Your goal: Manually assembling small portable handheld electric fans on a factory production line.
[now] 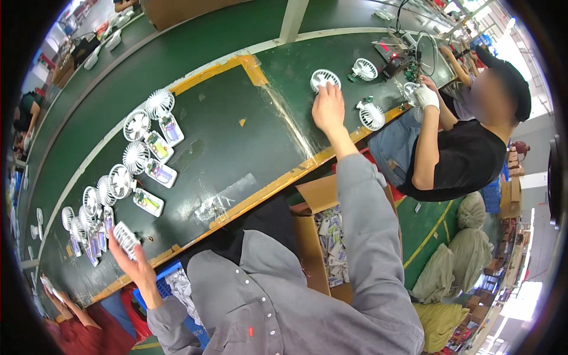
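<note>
My left hand [137, 264], by the table's near edge on the left, grips a white slotted plastic part [125, 239] between thumb and fingers. Stretched out to the far right, my right hand [329, 109] has its fingertips closed on a round white fan head [324, 77] lying on the table. Past it lies another fan head [365, 70] with a small green board beside it. A further fan head [372, 116] rests by the table edge. Several small fans with opened handles, such as this fan [160, 171], form a row on the left, wiring showing.
A co-worker in black [458, 157] sits at the right, a gloved hand at another fan piece. Near them stands a device with a red display [387, 47]. An open cardboard box [310, 251] of small parts is below the table. Another person [83, 331] works at lower left.
</note>
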Demonstrator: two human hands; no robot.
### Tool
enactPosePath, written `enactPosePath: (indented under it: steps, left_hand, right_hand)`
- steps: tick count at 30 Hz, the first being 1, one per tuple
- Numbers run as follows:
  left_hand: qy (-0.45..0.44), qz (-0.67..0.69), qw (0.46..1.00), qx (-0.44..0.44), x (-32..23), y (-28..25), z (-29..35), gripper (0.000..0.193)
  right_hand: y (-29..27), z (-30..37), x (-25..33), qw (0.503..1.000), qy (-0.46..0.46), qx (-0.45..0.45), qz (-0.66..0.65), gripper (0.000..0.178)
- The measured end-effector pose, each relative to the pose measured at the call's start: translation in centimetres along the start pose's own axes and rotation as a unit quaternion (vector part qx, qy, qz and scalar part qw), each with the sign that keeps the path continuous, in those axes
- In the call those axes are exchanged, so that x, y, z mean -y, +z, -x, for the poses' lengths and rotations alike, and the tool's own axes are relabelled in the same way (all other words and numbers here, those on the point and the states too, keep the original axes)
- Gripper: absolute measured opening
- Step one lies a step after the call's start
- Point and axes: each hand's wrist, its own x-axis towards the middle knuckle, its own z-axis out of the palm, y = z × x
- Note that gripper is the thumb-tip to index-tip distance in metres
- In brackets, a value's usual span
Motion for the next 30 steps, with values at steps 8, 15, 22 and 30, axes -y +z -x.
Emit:
enactPosePath:
  steps: [8,15,22,30]
  left_hand:
    - [-0.169,0.431,0.880,-0.109,-5.0,-2.7,1.4,0.079]
    - [-0.178,0.640,0.739,0.114,-14.4,2.2,0.2,0.100]
    - [-0.298,0.676,0.667,0.094,-13.9,4.3,-0.3,0.077]
    - [-0.367,0.717,0.573,0.152,-11.2,4.8,2.3,0.067]
  right_hand:
    - [-9.7,3.4,15.1,0.896,-0.078,0.107,-0.424,0.063]
    - [-17.0,15.4,23.0,0.729,-0.225,0.355,-0.541,0.041]
    - [-20.5,18.9,18.3,0.464,0.150,0.491,-0.722,0.022]
    - [-19.3,23.9,18.1,0.377,0.263,0.445,-0.769,0.015]
